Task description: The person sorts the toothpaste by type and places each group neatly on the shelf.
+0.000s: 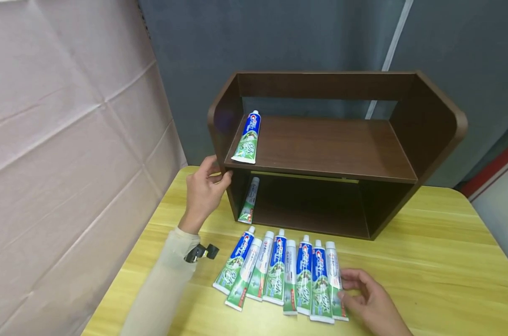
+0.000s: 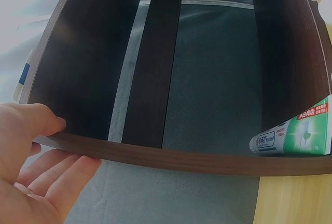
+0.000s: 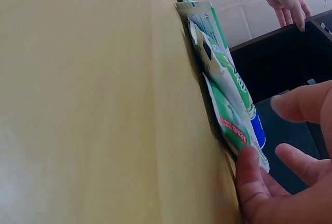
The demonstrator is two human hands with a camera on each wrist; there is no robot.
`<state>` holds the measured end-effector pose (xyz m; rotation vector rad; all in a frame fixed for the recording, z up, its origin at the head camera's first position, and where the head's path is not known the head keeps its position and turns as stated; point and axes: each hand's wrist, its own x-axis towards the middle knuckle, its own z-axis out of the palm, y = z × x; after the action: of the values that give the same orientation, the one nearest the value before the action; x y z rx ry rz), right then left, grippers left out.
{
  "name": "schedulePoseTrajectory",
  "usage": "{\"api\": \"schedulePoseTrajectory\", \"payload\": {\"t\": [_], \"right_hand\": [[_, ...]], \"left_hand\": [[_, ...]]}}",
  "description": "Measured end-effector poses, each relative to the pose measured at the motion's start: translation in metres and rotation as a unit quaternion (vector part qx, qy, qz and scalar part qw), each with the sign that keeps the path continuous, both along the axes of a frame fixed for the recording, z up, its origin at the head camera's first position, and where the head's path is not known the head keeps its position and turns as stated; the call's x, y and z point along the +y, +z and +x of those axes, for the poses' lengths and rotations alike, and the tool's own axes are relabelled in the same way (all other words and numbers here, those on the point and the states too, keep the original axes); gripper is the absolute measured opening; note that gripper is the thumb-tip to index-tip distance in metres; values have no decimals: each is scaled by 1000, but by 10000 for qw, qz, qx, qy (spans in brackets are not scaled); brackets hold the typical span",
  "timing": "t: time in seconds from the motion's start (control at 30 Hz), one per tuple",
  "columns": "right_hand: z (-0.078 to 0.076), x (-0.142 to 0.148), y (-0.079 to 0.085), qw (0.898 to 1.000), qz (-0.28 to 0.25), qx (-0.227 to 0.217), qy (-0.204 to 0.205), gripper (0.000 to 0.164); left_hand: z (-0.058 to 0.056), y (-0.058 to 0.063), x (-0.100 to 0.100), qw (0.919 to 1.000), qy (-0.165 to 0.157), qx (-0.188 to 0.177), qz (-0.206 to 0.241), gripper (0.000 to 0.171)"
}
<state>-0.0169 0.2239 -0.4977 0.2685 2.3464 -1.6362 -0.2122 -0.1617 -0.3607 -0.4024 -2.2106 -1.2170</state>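
Toothpaste tubes [image 1: 276,277] lie side by side on the table [image 1: 438,261]; the right hand [image 1: 369,298], fingers parted, seems to touch the rightmost tube [image 1: 333,270], while the left hand [image 1: 205,193] grips the brown shelf [image 1: 325,144].

Glare pales the table [image 1: 430,266]; inside, the shelf [image 1: 310,207] lies dim.

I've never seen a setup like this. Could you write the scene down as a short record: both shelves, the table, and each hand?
Upper shelf: one blue-and-green tube, lying at the left
Lower shelf: one silver-and-green tube, also at the left
Table: eight tubes in a row, four of each kind
Left hand: grips the left side panel
Right hand: touches the rightmost tube on the table
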Motion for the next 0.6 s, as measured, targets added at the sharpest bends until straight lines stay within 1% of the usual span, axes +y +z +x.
{"api": "schedulePoseTrajectory", "payload": {"t": [0.07, 0.1, 0.17, 0.27, 0.33, 0.4, 0.5, 0.6], "right_hand": [[0, 1, -1, 9998, 168, -60, 92, 65], [1, 1, -2, 9994, 287, 11, 186, 68], [2, 1, -3, 9972, 529, 307, 434, 73], [4, -1, -3, 9861, 926, 1093, 845, 76], [5, -3, -3, 9802, 1087, 1401, 884, 78], [4, -5, -2, 9794, 1181, 1439, 778, 80], [4, -8, 0, 9858, 1090, 1183, 484, 84], [4, -8, 1, 9901, 967, 962, 335, 85]], "left_hand": [[0, 0, 0, 10000, 6, 0, -6, 36], [0, 0, 0, 10000, 12, -4, -11, 36], [0, -1, -1, 10000, 24, -32, 1, 35], [1, -1, -2, 10000, 28, -71, 52, 36], [1, -1, -2, 9999, 30, -76, 72, 36], [1, -1, -2, 10000, 26, -66, 71, 37], [1, -1, -1, 10000, 10, -71, 50, 37], [1, -1, 0, 9999, 2, -98, 36, 37]]}}
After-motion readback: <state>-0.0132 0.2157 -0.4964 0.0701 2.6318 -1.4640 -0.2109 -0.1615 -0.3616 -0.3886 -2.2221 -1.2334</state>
